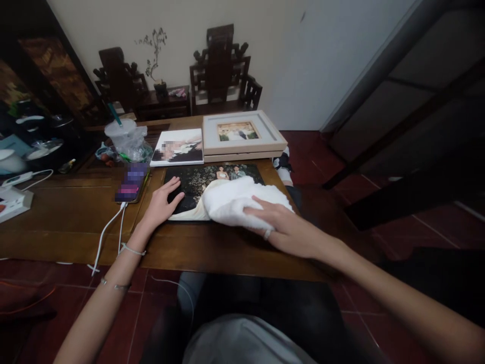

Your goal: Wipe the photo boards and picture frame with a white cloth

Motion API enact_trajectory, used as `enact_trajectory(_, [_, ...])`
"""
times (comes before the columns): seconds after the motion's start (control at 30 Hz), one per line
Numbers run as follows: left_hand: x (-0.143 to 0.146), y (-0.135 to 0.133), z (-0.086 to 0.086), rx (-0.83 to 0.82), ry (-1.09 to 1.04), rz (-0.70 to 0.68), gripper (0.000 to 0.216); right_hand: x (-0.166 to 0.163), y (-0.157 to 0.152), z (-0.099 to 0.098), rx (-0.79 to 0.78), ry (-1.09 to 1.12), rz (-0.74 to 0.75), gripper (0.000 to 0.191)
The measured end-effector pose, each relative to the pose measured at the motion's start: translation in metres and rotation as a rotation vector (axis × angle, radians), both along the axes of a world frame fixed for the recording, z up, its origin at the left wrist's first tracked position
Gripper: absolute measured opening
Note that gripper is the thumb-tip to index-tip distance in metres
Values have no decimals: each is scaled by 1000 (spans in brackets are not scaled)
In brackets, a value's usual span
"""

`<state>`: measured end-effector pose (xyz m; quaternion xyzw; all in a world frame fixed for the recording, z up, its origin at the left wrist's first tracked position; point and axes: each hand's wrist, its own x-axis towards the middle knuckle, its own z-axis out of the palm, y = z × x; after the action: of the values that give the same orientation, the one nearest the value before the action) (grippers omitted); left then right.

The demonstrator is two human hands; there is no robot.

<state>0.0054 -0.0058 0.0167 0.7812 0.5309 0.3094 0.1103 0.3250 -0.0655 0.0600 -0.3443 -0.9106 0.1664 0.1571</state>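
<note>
A dark photo panel (193, 181) lies flat on the wooden table, showing two people and a long pale dress. My left hand (163, 201) rests with spread fingers on its left edge. In my right hand (278, 225) is a bunched white cloth (238, 199), which lies over the right part of the panel and hides much of it. The fingertips of that hand are partly sunk in the cloth. Just beyond the panel are a smaller white-edged photo panel (178, 156) and a light-framed picture (242, 146) stacked on another frame.
Left of the panel lies a phone (132, 182) with a white cable (107, 227). Behind it stand a lidded cup with a straw (120, 132) and crumpled plastic (136, 146). A power strip (17, 205) sits at the far left. The table's front edge (227, 270) is near my lap.
</note>
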Motion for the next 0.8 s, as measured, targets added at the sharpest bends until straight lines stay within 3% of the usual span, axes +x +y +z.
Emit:
enact_trajectory(0.27, [-2,1,-2,-26,17,-5,52,7,84,15,-37,18,-182,31])
enact_trajectory(0.47, [-3,1,-2,-49,5,-11,51,16,125,8,34,22,-208,36])
enact_trajectory(0.63, [-4,2,-3,-47,-10,-4,52,17,107,-7,68,-35,-219,37])
enact_trajectory(0.8, [-3,3,-3,-34,-10,11,48,19,45,-13,105,-65,-146,39])
